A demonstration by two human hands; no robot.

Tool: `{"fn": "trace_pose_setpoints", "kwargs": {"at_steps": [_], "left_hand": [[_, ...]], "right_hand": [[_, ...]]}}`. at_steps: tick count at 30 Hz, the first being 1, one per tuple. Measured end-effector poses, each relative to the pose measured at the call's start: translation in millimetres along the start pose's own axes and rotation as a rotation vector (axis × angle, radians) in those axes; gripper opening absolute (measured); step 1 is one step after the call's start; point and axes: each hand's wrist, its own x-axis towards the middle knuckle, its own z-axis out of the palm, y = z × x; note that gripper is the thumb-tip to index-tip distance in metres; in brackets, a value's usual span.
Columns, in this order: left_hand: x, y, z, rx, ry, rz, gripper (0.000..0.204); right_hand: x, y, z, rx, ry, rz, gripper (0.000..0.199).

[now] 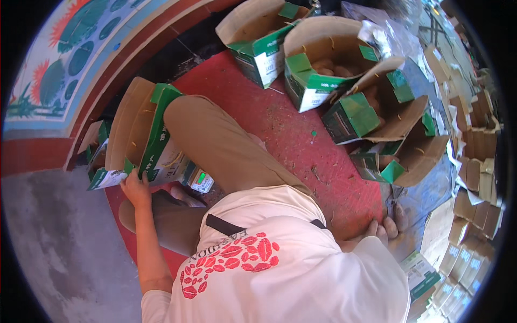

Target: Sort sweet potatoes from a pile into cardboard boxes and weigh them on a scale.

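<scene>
My left hand (135,188) is closed on the near edge of an open green and white carton (156,134) with raised brown flaps, left of my bent knee. Next to that carton, a small digital scale (201,180) with a lit green display is partly hidden by my leg. My right hand (366,232) rests low at the right, largely covered by my sleeve. Rounded brown lumps, seemingly tubers (399,216), lie against its fingertips. Whether it grips one I cannot tell.
Several open green cartons stand in an arc ahead and right; one carton (318,83) holds brown tubers (333,68). A red mat (269,121) lies beneath me. Clear plastic (382,35) and many stacked cartons (474,188) line the right. A painted wall (70,70) rises left.
</scene>
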Motion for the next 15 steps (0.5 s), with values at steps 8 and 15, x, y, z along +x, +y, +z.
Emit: {"fn": "trace_pose_setpoints", "kwargs": {"at_steps": [8,15], "left_hand": [[-3,-15,9,0.11,-0.054,-0.067,0.027],[-3,-16,8,0.1,-0.092,-0.074,0.029]], "right_hand": [[-32,16,36,0.151,-0.062,0.076,0.06],[-32,15,40,0.225,-0.107,0.091,0.062]]}}
